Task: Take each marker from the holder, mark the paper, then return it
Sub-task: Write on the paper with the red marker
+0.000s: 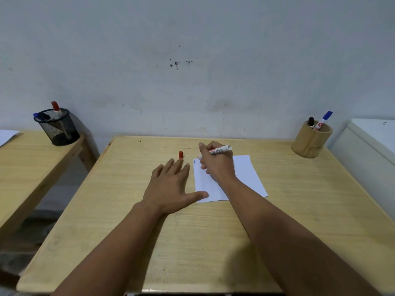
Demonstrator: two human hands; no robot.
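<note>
My right hand grips an uncapped white marker, its tip touching the top left corner of the white paper. A short blue mark shows near that corner. My left hand lies flat on the table with fingers spread, its thumb resting on the paper's lower left edge. The marker's red cap stands on the table just beyond my left fingertips. A round wooden holder at the table's far right corner contains a black-capped marker and a blue-capped marker.
The wooden table ends at a pale wall. A second table at the left carries a black mesh cup with red and blue markers and a sheet of paper. A white cabinet stands to the right.
</note>
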